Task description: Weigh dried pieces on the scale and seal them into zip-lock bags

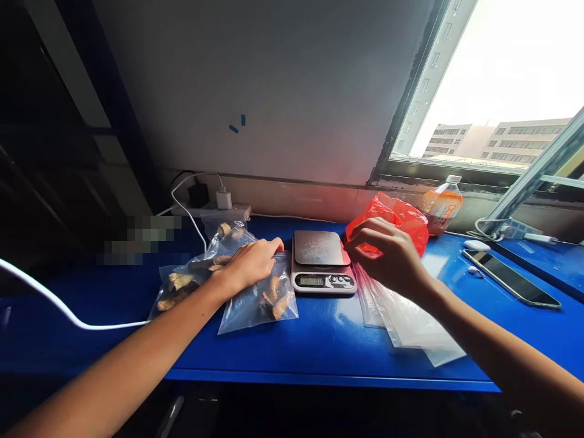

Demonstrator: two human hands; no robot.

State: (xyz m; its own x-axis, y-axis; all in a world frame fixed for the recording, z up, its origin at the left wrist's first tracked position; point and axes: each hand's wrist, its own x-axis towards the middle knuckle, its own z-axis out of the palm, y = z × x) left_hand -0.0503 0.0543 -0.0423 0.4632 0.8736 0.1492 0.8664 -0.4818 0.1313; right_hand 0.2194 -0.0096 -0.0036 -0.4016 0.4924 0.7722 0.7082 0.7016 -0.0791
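My left hand (255, 263) is closed at the top edge of a clear zip bag (246, 313), which lies flat on the blue table. Brown dried pieces (275, 299) show inside it; the fingertips are partly hidden. Right beside this bag stands a small kitchen scale (323, 286), its metal plate (319, 248) bare and its display lit. Past the scale's right side my right hand (387, 249) hovers with curved, parted fingers, holding nothing that I can see. Behind it is a crumpled red plastic bag (387, 207), and below it lie flat clear bags (406, 322).
More filled clear bags (176, 286) lie to the left, near a white cable (82, 322). A power strip (237, 211) with chargers sits by the wall. At the right are an orange drink bottle (442, 207), a phone (511, 278) and earbuds (476, 272).
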